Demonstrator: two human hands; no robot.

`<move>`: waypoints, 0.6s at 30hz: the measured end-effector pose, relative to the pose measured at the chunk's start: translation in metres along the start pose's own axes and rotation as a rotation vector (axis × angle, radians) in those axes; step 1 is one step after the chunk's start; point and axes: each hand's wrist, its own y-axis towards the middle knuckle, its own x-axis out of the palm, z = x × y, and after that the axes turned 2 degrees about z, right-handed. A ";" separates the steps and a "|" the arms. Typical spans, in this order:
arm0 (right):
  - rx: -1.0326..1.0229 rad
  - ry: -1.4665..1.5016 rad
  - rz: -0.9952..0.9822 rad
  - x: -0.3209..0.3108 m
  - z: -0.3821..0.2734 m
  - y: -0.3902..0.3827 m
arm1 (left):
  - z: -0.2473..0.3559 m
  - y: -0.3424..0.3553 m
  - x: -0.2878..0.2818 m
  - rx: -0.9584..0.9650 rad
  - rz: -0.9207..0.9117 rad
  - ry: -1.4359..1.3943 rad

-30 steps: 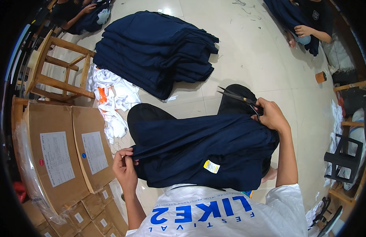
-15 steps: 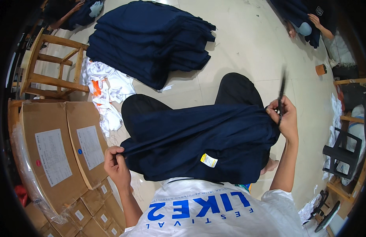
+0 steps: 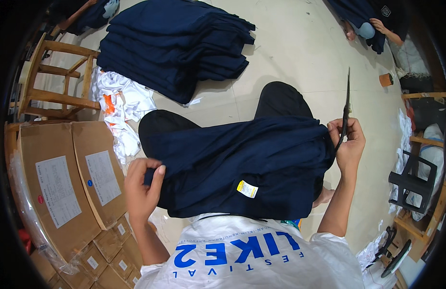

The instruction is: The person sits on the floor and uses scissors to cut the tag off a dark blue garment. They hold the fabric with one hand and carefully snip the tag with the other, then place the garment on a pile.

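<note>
A dark navy garment (image 3: 232, 149) lies spread across my lap, loosely wrinkled, with a small yellow-and-white label (image 3: 247, 189) on its near part. My left hand (image 3: 142, 188) is at the garment's left edge, thumb and fingers apart, with a bit of the dark cloth showing between them. In my right hand (image 3: 350, 142) is a pair of dark scissors (image 3: 347, 103), the blades pointing away from me. That hand's fingertips are right beside the garment's right end; whether they also pinch the cloth I cannot tell.
Ahead on the floor lies a pile of navy garments (image 3: 170, 43). White cloth scraps (image 3: 119, 111) lie near a wooden stool (image 3: 64, 98). Cardboard boxes (image 3: 45, 144) stand left. At right are a black plastic stool (image 3: 413, 183) and a small orange pot (image 3: 386, 80). Two other people handle dark cloth farther off.
My left hand has loosened its pinch on the garment's left edge, its fingers spreading. The cloth, pulled taut before, now lies slacker. The scissors in my right hand have stopped blurring.
</note>
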 end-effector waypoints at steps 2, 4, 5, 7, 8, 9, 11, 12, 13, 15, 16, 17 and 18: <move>0.071 0.000 -0.039 0.001 -0.023 -0.009 | 0.014 0.014 0.020 0.105 -0.025 -0.090; 0.183 0.234 -0.145 0.007 -0.043 -0.025 | 0.034 0.024 0.046 0.227 -0.139 -0.160; 0.235 0.320 -0.188 0.011 -0.051 -0.036 | 0.042 0.026 0.059 0.281 -0.222 -0.197; 0.325 0.442 -0.279 0.017 -0.066 -0.056 | 0.057 0.027 0.086 0.327 -0.372 -0.304; 0.358 0.480 -0.331 0.021 -0.072 -0.064 | 0.063 0.026 0.096 0.341 -0.417 -0.303; 0.370 0.511 -0.368 0.025 -0.072 -0.072 | 0.065 0.025 0.105 0.332 -0.443 -0.285; 0.421 0.501 -0.387 0.028 -0.073 -0.088 | 0.064 0.026 0.117 0.312 -0.491 -0.284; 0.441 0.490 -0.386 0.029 -0.072 -0.094 | 0.063 0.026 0.121 0.296 -0.504 -0.296; 0.441 0.484 -0.394 0.030 -0.068 -0.100 | 0.061 0.026 0.124 0.279 -0.516 -0.305; 0.441 0.471 -0.412 0.032 -0.061 -0.108 | 0.060 0.023 0.128 0.325 -0.457 -0.303; 0.455 0.458 -0.418 0.033 -0.059 -0.112 | 0.059 0.021 0.129 0.348 -0.426 -0.301; 0.469 0.444 -0.424 0.034 -0.056 -0.115 | 0.058 0.018 0.132 0.386 -0.389 -0.285; 0.483 0.431 -0.430 0.035 -0.055 -0.117 | 0.058 0.014 0.134 0.423 -0.351 -0.270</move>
